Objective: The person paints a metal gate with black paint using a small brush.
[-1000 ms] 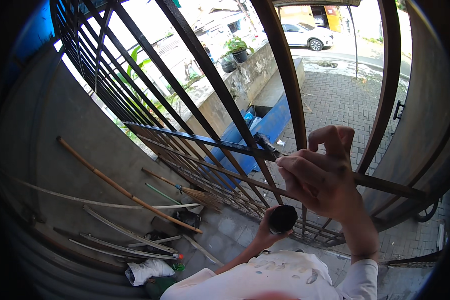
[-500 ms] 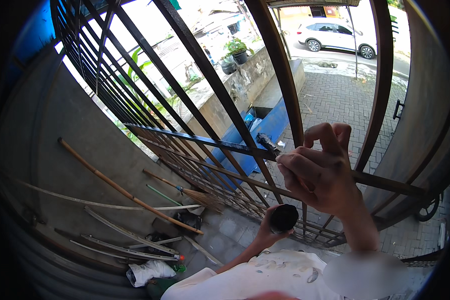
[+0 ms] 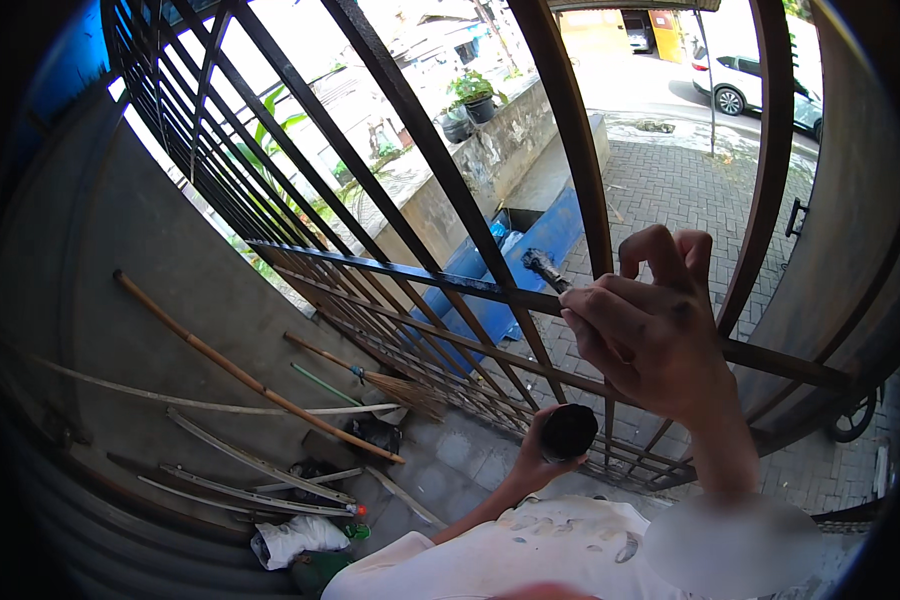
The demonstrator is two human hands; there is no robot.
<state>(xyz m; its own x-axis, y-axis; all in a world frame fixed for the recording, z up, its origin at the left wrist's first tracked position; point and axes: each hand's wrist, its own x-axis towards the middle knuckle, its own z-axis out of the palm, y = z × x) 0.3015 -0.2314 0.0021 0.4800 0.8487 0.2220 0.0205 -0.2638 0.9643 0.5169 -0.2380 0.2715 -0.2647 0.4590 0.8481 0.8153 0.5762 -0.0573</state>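
My right hand [image 3: 655,335] is raised at the metal bar gate [image 3: 400,270], its fingers pinched round a small paintbrush [image 3: 544,268]. The brush's bristles are dark and clumped, pointing up and to the left, and they stand just above the gate's horizontal rail. Much of the handle is hidden behind my fingers. Lower down, close to my body, my left hand [image 3: 534,462] is wrapped round a small can [image 3: 570,433] whose top faces me and looks black inside. Dark smears show on the knuckles of my right hand.
Against the grey wall at left lean a bamboo pole [image 3: 240,378], a broom [image 3: 390,390] and several pale strips [image 3: 260,455]. A white sack [image 3: 295,542] lies below them. Beyond the bars are a blue sheet [image 3: 550,240], potted plants [image 3: 475,98], paving and a white car [image 3: 740,85].
My right hand has shifted slightly right, and the brush tip has lifted a little off the rail line. The left hand keeps its place. Outside, the white car has moved right.
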